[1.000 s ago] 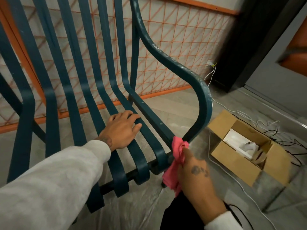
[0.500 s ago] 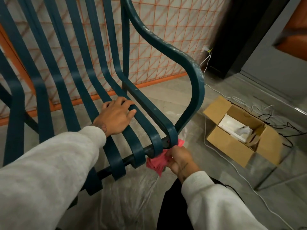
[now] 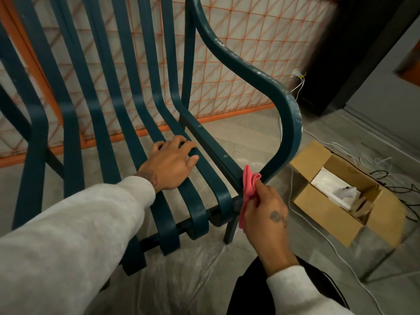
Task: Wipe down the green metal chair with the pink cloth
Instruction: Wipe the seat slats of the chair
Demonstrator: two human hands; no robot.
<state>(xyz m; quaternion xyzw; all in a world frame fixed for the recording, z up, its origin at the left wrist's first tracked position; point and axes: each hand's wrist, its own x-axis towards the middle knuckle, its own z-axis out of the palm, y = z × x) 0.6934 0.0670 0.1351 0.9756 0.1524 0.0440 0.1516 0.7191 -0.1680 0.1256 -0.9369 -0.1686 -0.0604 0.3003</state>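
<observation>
A bunched pink cloth [image 3: 250, 185] is gripped in the right hand [image 3: 266, 214], fingers and thumb curled round it. The cloth sticks up above the fingers and presses against the dark green metal chair [image 3: 288, 123] where the curved armrest meets the front corner of the seat. A tail of cloth hangs beside the palm. The left hand [image 3: 170, 164] lies flat and open on the seat slats, holding nothing. On the floor right of the chair sits an open brown cardboard box [image 3: 327, 214] with white packing pieces [image 3: 331, 189] inside. Thin white cables [image 3: 318, 235] run past the box.
</observation>
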